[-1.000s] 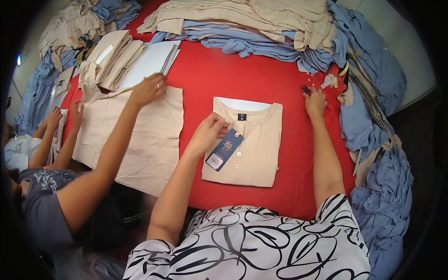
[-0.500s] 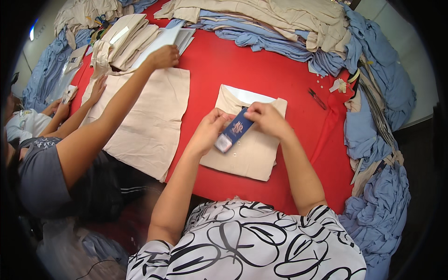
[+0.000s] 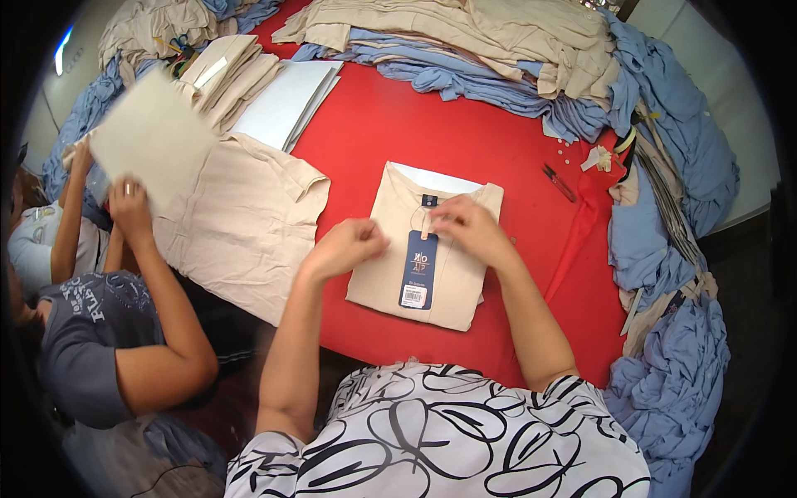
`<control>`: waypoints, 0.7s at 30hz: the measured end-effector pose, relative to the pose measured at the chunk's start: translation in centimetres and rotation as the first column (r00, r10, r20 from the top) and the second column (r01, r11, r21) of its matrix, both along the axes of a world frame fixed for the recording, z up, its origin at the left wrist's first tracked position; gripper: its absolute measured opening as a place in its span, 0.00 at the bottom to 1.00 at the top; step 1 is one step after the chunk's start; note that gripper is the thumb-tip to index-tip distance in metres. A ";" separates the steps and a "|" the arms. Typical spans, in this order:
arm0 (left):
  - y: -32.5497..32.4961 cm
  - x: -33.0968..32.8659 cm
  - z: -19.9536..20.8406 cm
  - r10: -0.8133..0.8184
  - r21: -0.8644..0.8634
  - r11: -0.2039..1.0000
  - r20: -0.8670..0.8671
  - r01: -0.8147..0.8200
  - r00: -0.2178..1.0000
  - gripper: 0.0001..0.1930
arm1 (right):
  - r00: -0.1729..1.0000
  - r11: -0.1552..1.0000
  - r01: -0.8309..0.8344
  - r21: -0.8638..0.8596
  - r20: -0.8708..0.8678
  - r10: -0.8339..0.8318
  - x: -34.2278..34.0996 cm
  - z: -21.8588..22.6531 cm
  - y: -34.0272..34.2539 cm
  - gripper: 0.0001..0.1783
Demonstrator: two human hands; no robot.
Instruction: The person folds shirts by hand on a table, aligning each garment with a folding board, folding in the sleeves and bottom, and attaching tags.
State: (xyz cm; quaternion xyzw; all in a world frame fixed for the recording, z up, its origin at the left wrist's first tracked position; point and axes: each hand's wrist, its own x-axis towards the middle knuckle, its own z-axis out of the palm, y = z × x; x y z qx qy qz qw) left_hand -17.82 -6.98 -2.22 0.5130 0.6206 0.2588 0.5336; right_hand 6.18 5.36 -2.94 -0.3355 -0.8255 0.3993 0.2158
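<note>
A folded beige shirt (image 3: 382, 286) lies in front of me on the red table, with white board showing inside its neck. On its front rests a dark blue hang tag (image 3: 421, 266) with a white barcode sticker, its thin loop near the neck label. My left hand (image 3: 347, 247) hovers by the shirt's left edge, fingers curled together with nothing visible in them. Just above the tag's top end, my right hand (image 3: 469, 226) is loosely bent, fingers slightly apart, holding nothing I can see.
At left a co-worker's hand (image 3: 130, 207) holds up a blurred beige sheet-like piece (image 3: 154, 137) over a spread beige shirt (image 3: 257, 199). White boards (image 3: 290, 100) are stacked behind. Small red-handled snips (image 3: 559, 183) lie at right. Blue and beige garment piles (image 3: 498, 50) line the far and right edges.
The tag has gone from being held tilted between both my hands to lying straight on the shirt. My hands have moved apart. The co-worker's arm has drawn back from the boards.
</note>
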 end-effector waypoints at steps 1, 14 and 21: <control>-1.1 -1.3 0.2 -0.119 -0.041 0.992 -0.075 0.116 0.990 0.12 | 0.996 0.992 0.073 0.100 -0.063 -0.067 0.9 0.0 0.9 0.14; 13.0 -2.5 -6.1 0.291 0.314 0.906 0.021 -0.282 0.957 0.18 | 0.841 0.819 0.383 -0.428 -0.206 -0.501 5.8 -7.5 7.5 0.14; 14.6 0.1 -1.3 0.074 0.212 0.975 -0.582 0.063 0.810 0.21 | 0.763 0.713 0.552 -0.433 -0.085 -0.641 6.4 -6.6 6.0 0.22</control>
